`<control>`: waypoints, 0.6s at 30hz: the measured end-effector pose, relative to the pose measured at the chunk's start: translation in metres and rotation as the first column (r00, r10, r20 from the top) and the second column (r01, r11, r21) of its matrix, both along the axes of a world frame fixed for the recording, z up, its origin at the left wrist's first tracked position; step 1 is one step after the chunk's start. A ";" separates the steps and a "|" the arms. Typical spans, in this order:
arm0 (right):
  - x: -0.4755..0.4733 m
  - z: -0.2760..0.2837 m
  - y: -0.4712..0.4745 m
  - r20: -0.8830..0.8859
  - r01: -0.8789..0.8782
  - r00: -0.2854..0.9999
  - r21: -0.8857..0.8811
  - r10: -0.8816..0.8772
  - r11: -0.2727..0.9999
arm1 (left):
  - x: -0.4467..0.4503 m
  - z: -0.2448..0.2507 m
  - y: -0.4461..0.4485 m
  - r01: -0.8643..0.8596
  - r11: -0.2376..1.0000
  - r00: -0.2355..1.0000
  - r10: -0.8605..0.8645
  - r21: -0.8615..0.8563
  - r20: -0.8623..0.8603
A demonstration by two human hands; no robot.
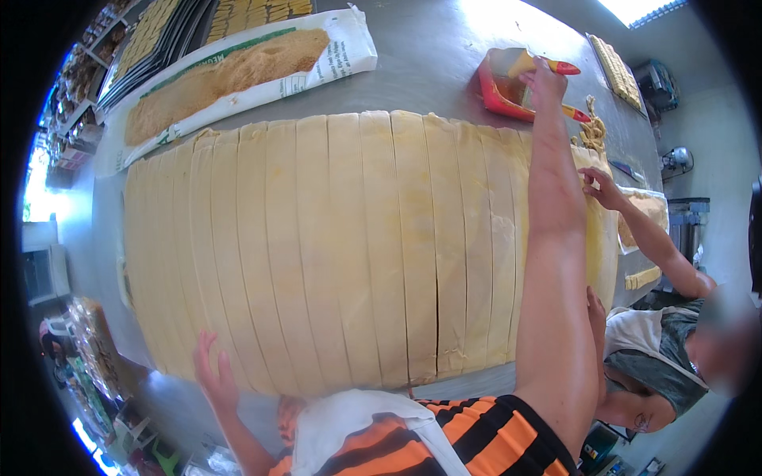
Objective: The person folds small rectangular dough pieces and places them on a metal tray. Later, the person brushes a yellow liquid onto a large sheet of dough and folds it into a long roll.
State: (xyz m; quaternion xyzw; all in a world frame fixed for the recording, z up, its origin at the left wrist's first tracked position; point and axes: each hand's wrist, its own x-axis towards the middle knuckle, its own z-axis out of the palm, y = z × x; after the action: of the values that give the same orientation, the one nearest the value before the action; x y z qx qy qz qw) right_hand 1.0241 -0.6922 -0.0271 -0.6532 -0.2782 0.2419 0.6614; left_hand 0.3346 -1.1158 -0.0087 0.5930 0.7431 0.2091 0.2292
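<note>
A wide sheet of pale dough, cut into long strips, lies on the metal table before me. My right hand is stretched to the far side and grips a pastry brush with a red and yellow handle. The brush's head is over a red container of brownish liquid. A second red handle sticks out at the container's right side. My left hand holds nothing, its fingers apart, over the near left edge of the dough.
A co-worker's hand touches the dough at the right. A white bag of light brown crumbs lies behind the dough, beside stacked trays. Twisted dough and a knife lie at the right, near another tray.
</note>
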 end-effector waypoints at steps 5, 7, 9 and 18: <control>0.006 0.003 -0.007 0.126 0.029 0.992 -0.004 -0.028 1.000 | -0.009 -0.006 -0.007 -0.028 1.000 0.999 0.028 0.002 0.025; 0.007 0.008 -0.012 0.181 0.039 0.983 0.019 -0.042 0.999 | -0.016 -0.006 -0.010 -0.030 0.999 0.999 0.029 0.017 0.017; 0.007 0.012 -0.016 0.246 0.050 0.968 0.014 -0.052 0.999 | -0.021 -0.006 -0.013 -0.024 0.999 0.999 0.024 0.034 0.025; 0.006 0.020 -0.027 0.284 0.151 0.947 0.007 -0.147 0.988 | -0.023 -0.016 -0.015 -0.064 0.998 0.992 0.061 0.022 0.111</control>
State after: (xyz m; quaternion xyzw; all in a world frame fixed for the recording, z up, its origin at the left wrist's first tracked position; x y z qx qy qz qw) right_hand 1.0301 -0.7187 -0.0068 -0.7053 -0.3181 0.0972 0.6261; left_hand 0.3120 -1.1312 -0.0251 0.5597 0.7448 0.2583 0.2556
